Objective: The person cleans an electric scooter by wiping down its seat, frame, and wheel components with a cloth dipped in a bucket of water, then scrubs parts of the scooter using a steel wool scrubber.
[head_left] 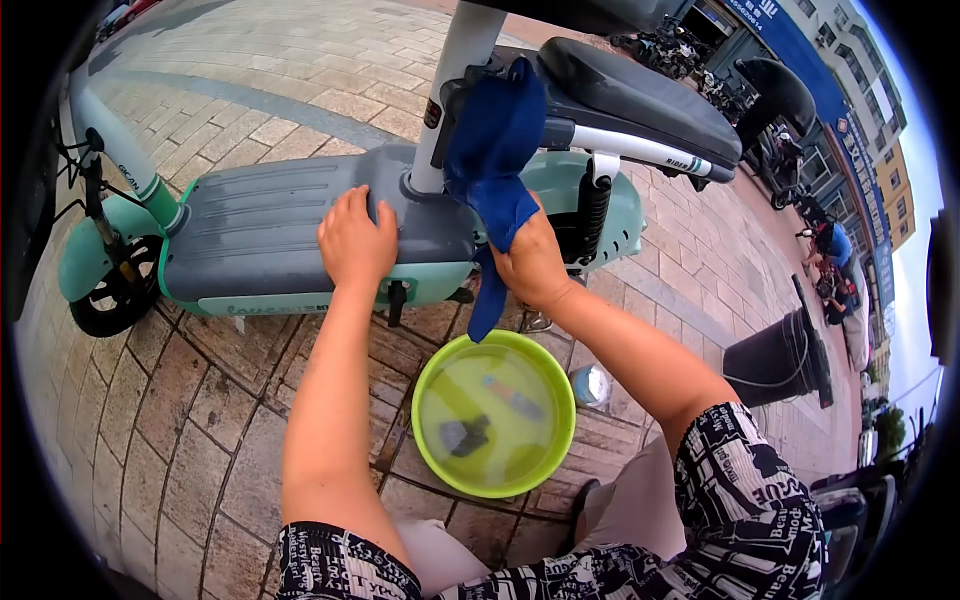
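Note:
A mint-green and grey electric scooter stands across the view, its ridged grey footboard (255, 215) toward the left. My left hand (357, 240) lies flat on the footboard's right part, thumb apart from the fingers, holding nothing. With my right hand (535, 262) I grip a dark blue cloth (497, 135) beside the white seat post (440, 120). The cloth's upper part drapes by the post under the seat, and its lower end hangs below my hand. Under it stands a lime-green basin (424, 440) of cloudy water, with a dark lump and a long blurred object in it.
A small clear-and-white container (592, 385) stands right of the basin. Farther right is a black bucket (768, 360) with a wire handle. The scooter's black seat (640, 95) juts out above my right hand. Parked motorbikes (775, 165) and people appear at the far right.

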`<state>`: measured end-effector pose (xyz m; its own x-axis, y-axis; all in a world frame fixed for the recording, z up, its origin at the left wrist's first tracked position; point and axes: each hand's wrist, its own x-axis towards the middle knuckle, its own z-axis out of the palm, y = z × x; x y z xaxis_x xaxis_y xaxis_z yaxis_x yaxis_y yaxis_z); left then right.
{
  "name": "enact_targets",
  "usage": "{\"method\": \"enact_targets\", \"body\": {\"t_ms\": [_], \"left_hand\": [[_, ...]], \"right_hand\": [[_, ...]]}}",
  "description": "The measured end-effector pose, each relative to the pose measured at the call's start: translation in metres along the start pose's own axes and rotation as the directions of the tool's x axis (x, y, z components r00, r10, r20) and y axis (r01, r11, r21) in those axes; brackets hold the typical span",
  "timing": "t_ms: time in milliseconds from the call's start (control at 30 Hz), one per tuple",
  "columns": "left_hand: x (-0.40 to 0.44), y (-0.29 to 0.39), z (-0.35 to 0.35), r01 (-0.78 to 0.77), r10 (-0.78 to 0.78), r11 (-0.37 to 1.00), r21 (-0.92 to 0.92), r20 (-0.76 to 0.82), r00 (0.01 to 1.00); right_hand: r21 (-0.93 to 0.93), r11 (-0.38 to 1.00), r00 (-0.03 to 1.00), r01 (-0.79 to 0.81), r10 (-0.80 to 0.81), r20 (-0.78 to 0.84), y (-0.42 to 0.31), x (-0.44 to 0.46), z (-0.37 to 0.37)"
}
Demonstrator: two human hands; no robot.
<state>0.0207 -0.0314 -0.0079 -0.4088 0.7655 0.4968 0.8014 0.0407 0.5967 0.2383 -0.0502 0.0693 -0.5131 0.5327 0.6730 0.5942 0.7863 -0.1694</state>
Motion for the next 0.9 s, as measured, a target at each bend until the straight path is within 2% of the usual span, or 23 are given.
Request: {"method": "enact_targets", "body": {"t_ms": [33,67,100,167,200,233,300,333,367,433,500,533,567,633,700,800,900], "left_hand": [[0.000,0.000,0.000,0.002,-0.002,1.000,0.001,-0.008,1.000],[0.000,0.000,0.001,0.003,-0.003,1.000,-0.002,-0.014,1.000],[0.000,0.001,0.002,-0.011,0.011,1.000,-0.003,-0.007,1.000],[0.000,0.001,0.001,-0.011,0.012,0.999,0.032,-0.019,1.000],[0.000,0.000,0.002,-0.018,0.019,1.000,0.026,-0.012,1.000],[0.000,0.000,0.002,-0.028,0.028,0.999,0.026,-0.005,1.000],[-0.001,-0.001,0.003,-0.024,0.025,0.999,0.033,-0.014,1.000],[-0.001,-0.001,0.002,-0.022,0.023,0.999,0.033,-0.011,1.000],[-0.001,0.000,0.002,-0.023,0.023,0.999,0.039,-0.006,1.000],[-0.001,0.000,0.002,-0.014,0.013,0.999,0.046,0.010,1.000],[-0.001,-0.002,0.003,-0.027,0.027,0.999,0.039,-0.011,1.000],[-0.001,-0.003,0.002,-0.023,0.023,0.999,0.045,-0.007,1.000],[-0.001,-0.002,0.002,-0.026,0.026,0.999,0.047,-0.009,1.000],[0.001,-0.002,0.003,-0.032,0.033,0.998,0.050,-0.011,0.999],[0.000,-0.002,0.004,-0.037,0.038,0.998,0.046,-0.019,0.999],[0.001,-0.001,0.002,-0.015,0.015,0.999,0.038,0.010,1.000],[0.000,-0.003,0.003,-0.028,0.027,0.999,0.043,0.012,1.000]], "right_hand": [[-0.002,1.000,0.999,0.019,-0.019,-0.050,0.003,0.008,0.016],[-0.039,0.996,0.996,-0.084,0.085,0.031,0.015,0.016,0.035],[-0.113,0.990,0.997,-0.084,0.083,-0.010,0.025,0.019,0.054],[-0.115,0.991,0.995,0.068,-0.059,0.079,0.026,0.023,0.067],[-0.118,0.991,0.996,0.058,-0.049,0.071,0.029,0.018,0.074],[-0.005,0.996,0.996,-0.092,0.092,-0.005,0.030,0.012,0.081],[0.117,0.966,0.969,-0.229,0.238,-0.062,0.039,0.002,0.078],[-0.163,0.980,0.992,-0.115,0.121,0.031,0.045,-0.001,0.059],[-0.416,0.909,0.987,0.036,0.032,0.155,0.051,-0.003,0.040],[-0.630,0.764,0.988,0.141,-0.071,0.135,0.054,0.002,0.007],[-0.739,0.664,0.987,0.119,0.005,0.163,0.058,0.003,-0.008],[-0.683,0.726,0.962,0.077,0.127,0.244,0.044,0.003,-0.014],[-0.679,0.730,0.961,0.076,0.129,0.245,0.045,-0.005,-0.007],[-0.689,0.701,0.917,0.182,0.132,0.376,0.047,-0.016,0.006],[-0.592,0.711,0.773,0.380,0.108,0.625,0.046,-0.021,0.024],[-0.645,0.663,0.804,0.380,0.107,0.584,0.045,-0.027,0.033],[-0.538,0.639,0.743,0.550,-0.079,0.665,0.064,-0.017,0.007]]}}
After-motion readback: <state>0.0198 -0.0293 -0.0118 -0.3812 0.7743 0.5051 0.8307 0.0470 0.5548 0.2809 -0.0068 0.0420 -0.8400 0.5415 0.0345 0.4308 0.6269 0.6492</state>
